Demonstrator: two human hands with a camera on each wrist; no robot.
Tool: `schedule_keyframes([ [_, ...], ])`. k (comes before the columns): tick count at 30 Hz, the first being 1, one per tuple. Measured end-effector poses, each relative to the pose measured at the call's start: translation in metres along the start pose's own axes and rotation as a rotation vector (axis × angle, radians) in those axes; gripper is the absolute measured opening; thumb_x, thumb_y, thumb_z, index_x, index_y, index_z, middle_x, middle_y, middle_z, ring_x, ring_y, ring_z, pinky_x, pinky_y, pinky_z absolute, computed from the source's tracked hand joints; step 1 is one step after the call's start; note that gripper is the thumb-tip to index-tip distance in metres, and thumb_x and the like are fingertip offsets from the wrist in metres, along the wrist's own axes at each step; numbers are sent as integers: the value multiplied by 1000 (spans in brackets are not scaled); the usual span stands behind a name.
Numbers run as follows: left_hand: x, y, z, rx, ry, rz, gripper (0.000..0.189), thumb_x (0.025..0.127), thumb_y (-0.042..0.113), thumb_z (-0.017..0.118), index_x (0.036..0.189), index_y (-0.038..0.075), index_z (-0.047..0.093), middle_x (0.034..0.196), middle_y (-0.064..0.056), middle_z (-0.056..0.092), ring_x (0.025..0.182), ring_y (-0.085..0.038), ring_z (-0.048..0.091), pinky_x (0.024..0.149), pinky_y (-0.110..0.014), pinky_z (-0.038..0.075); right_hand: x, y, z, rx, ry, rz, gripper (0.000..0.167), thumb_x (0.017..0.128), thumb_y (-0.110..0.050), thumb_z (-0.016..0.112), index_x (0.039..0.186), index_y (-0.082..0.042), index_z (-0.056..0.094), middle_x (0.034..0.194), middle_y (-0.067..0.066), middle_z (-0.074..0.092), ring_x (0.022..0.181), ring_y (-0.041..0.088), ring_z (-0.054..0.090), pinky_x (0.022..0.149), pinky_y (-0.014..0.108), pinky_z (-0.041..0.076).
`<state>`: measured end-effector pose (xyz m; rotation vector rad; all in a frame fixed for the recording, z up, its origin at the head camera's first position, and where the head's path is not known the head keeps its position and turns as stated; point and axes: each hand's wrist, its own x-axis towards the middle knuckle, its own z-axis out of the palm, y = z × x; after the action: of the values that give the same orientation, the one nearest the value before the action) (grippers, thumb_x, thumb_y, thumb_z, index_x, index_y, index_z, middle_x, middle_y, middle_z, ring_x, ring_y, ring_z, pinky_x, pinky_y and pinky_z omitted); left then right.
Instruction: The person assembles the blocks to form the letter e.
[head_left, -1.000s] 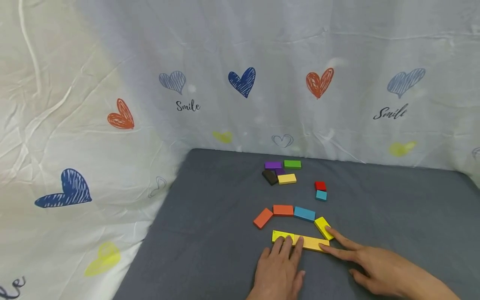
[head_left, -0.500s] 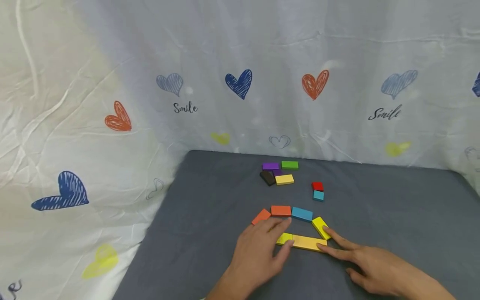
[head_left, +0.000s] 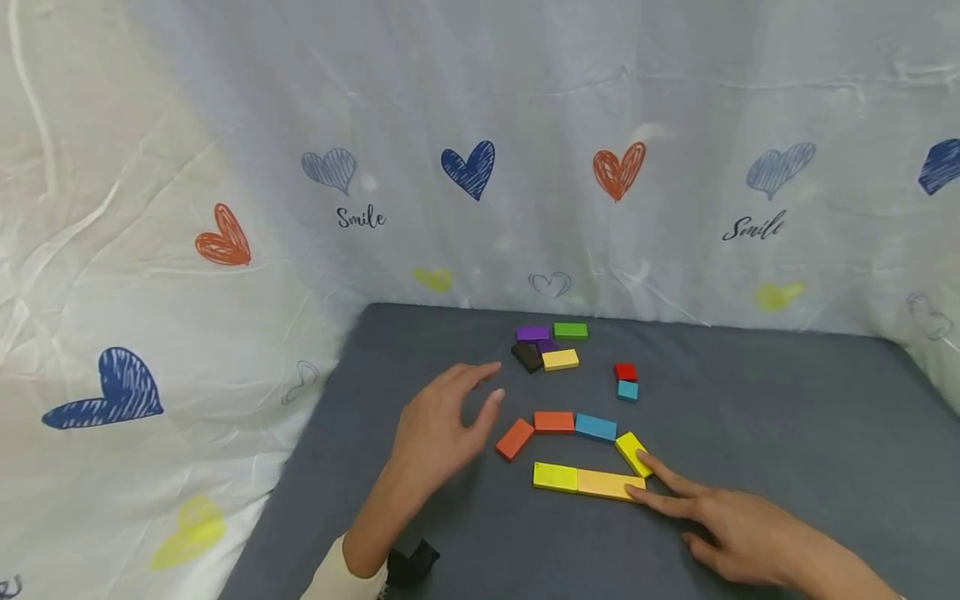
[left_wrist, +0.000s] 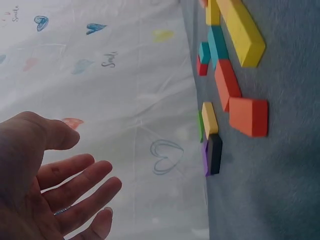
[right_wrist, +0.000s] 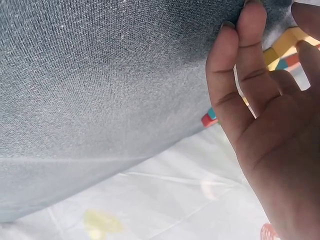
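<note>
My left hand (head_left: 442,425) hovers over the cloth left of the blocks, fingers spread and holding nothing. My right hand (head_left: 738,533) stretches two fingers forward. One fingertip touches a slanted yellow block (head_left: 632,450); the other rests on the right end of a light orange block (head_left: 603,483). Another yellow block (head_left: 555,477) lies end to end with the light orange one. Behind this row, a slanted orange block (head_left: 515,439), a second orange block (head_left: 553,422) and a blue block (head_left: 596,427) form an arch with the slanted yellow one.
Farther back lie a purple block (head_left: 532,333), a green block (head_left: 571,331), a black block (head_left: 527,357) and a pale yellow block (head_left: 560,359). A small red block (head_left: 626,372) touches a small teal block (head_left: 627,390). White curtains with hearts hang behind the grey cloth (head_left: 765,417).
My left hand has lifted off the yellow and light orange row and moved left and back, uncovering it. My right hand keeps its two fingertips on the same blocks.
</note>
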<state>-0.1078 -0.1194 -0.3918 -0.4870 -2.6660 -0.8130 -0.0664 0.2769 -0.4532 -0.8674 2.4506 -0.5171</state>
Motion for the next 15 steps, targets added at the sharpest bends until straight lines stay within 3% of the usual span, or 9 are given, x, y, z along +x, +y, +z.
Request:
schedule_keyframes([
  [6, 12, -7, -1, 44, 2, 4, 39, 105, 38, 66, 142, 26, 68, 125, 5, 72, 105, -13, 70, 66, -34, 56, 2, -1, 0, -24, 16, -1, 79, 99, -15, 70, 163, -47, 38, 178, 0, 15, 98, 10, 59, 54, 24, 39],
  [15, 31, -17, 12, 89, -78, -8, 42, 105, 39, 66, 145, 24, 66, 128, 3, 70, 101, -18, 71, 60, -33, 53, 0, -2, 3, -18, 27, 21, 79, 98, -15, 71, 162, -47, 39, 177, 0, 18, 104, 12, 60, 59, 24, 39],
])
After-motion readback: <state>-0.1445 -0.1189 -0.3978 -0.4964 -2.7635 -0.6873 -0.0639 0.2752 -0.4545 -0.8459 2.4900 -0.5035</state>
